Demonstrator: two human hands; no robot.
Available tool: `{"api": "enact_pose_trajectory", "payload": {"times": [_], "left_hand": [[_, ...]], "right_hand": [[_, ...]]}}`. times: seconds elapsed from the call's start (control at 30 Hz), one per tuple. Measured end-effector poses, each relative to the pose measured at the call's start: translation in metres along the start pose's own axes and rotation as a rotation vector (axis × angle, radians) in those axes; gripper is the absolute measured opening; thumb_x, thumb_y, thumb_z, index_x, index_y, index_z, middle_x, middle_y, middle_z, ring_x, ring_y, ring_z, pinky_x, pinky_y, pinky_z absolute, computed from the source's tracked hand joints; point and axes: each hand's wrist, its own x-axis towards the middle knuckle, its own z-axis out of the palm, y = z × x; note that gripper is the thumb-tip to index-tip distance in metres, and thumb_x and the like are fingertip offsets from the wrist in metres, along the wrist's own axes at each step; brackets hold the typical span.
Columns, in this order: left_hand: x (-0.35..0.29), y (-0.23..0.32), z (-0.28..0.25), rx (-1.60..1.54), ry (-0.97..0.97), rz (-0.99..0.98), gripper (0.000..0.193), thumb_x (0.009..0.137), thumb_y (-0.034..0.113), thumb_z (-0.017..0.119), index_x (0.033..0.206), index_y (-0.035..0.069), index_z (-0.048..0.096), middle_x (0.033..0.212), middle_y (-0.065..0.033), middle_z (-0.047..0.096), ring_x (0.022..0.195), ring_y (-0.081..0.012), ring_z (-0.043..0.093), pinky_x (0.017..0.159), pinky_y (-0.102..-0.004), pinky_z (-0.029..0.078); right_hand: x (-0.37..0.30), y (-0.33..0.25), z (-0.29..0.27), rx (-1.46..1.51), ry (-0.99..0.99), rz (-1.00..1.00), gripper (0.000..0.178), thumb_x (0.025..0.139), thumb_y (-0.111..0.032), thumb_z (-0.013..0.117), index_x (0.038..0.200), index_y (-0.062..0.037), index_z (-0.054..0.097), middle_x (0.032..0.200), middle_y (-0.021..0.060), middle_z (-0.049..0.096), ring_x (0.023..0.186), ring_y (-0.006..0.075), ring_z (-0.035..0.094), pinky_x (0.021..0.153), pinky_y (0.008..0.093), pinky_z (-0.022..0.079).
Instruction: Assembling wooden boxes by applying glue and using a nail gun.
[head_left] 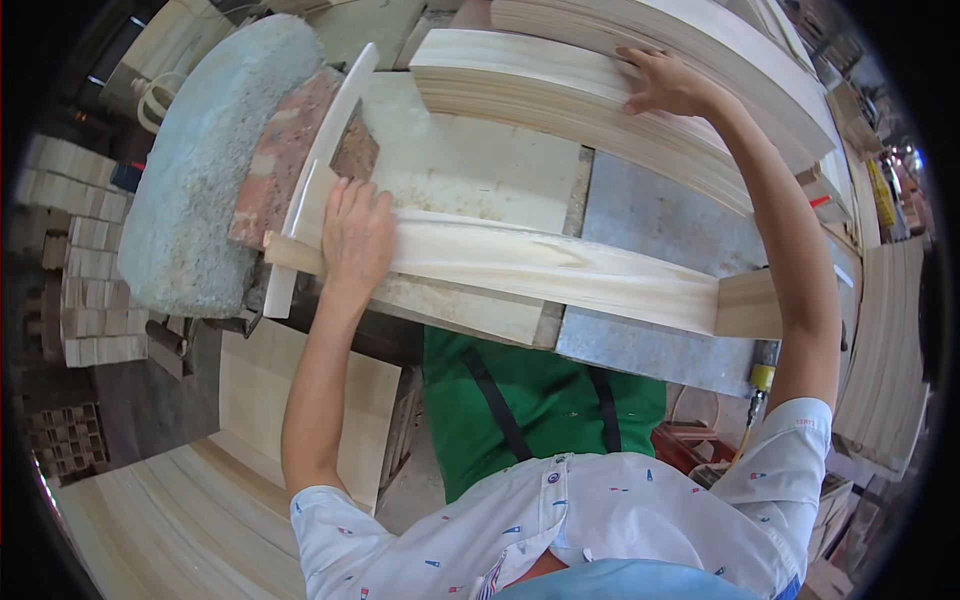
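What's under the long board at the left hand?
A cream panel and a grey plate show along both sides of the long board; the surface directly beneath it is covered, as is the part under the left hand.

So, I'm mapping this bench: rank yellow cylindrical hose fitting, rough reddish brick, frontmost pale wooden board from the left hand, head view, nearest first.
1. Frontmost pale wooden board: under the left hand.
2. Rough reddish brick: upper left.
3. Yellow cylindrical hose fitting: far right.

2 hands [360, 232] [672, 84] (bare) at pale boards [590, 268]
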Motion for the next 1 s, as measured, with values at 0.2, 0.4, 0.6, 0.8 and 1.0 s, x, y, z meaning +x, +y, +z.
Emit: {"api": "enact_pose_trajectory", "payload": {"times": [0.2, 0.4, 0.6, 0.8, 1.0], "left_hand": [[-0.013, 0.007, -0.006, -0.128, 0.066, -0.088, 0.019, 0.070, 0.011, 0.066, 0.087, 0.002, 0.062, 0.093, -0.0134, 0.059, 0.102, -0.0283, 0.054, 0.102, -0.0431, 0.034], [-0.021, 0.006, -0.003, -0.160, 0.089, -0.123, 0.019, 0.071, 0.013, 0.067, 0.086, 0.004, 0.064, 0.092, -0.0122, 0.059, 0.101, -0.0278, 0.054, 0.102, -0.0426, 0.034], [-0.024, 0.005, -0.002, -0.183, 0.032, -0.154, 0.027, 0.073, 0.013, 0.068, 0.098, 0.002, 0.065, 0.104, -0.0138, 0.061, 0.108, -0.0276, 0.053, 0.104, -0.0430, 0.032], [-0.026, 0.004, 0.000, -0.139, 0.068, -0.082, 0.024, 0.071, 0.015, 0.067, 0.090, 0.001, 0.065, 0.096, -0.0138, 0.061, 0.099, -0.0286, 0.054, 0.100, -0.0415, 0.034], [-0.030, 0.006, 0.003, -0.159, -0.006, -0.147, 0.021, 0.072, 0.017, 0.067, 0.086, 0.001, 0.067, 0.091, -0.0162, 0.063, 0.095, -0.0312, 0.057, 0.093, -0.0434, 0.037]], "right_hand": [[0.006, 0.008, 0.013, 0.079, -0.066, 0.007, 0.084, 0.064, -0.027, 0.075, 0.138, -0.0084, 0.039, 0.134, 0.0231, 0.045, 0.120, 0.0390, 0.045, 0.102, 0.0426, 0.038], [-0.032, -0.012, -0.031, 0.180, 0.079, -0.143, 0.072, 0.070, -0.026, 0.071, 0.136, -0.0143, 0.044, 0.125, 0.0168, 0.045, 0.109, 0.0300, 0.051, 0.096, 0.0394, 0.044], [-0.134, -0.061, -0.069, 0.204, 0.189, -0.173, 0.072, 0.062, -0.026, 0.071, 0.131, -0.0132, 0.053, 0.130, 0.0160, 0.042, 0.117, 0.0316, 0.047, 0.100, 0.0394, 0.041], [-0.181, -0.102, -0.052, 0.454, 0.041, -0.173, 0.075, 0.056, -0.022, 0.071, 0.129, -0.0115, 0.056, 0.128, 0.0152, 0.042, 0.118, 0.0323, 0.046, 0.099, 0.0426, 0.041], [-0.178, -0.126, -0.039, 0.470, 0.032, -0.162, 0.071, 0.058, -0.012, 0.073, 0.128, -0.0176, 0.057, 0.129, 0.0145, 0.042, 0.119, 0.0321, 0.046, 0.098, 0.0415, 0.043]]}}
